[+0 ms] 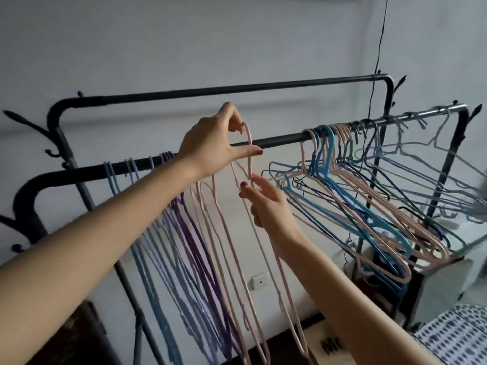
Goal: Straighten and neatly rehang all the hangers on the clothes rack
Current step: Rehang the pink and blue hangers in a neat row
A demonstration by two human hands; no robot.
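A black clothes rack has a near rail [279,140] and a higher far rail [237,88]. My left hand [210,143] pinches the hook of a pale pink hanger [249,154] just above the near rail. My right hand [266,206] pinches the same hanger at its neck below the rail. Blue, lilac and purple hangers [181,233] hang in a row on the rail's left part, with more pink ones [218,246] beside them. A tangled bunch of blue, pink and dark hangers [369,206] hangs skewed on the right part.
A black cable [379,48] hangs down the wall near the rack's right end. A white wall socket [259,281] sits low behind the hangers. A spotted cloth [458,335] lies at the bottom right, and boxes [434,280] stand under the right bunch.
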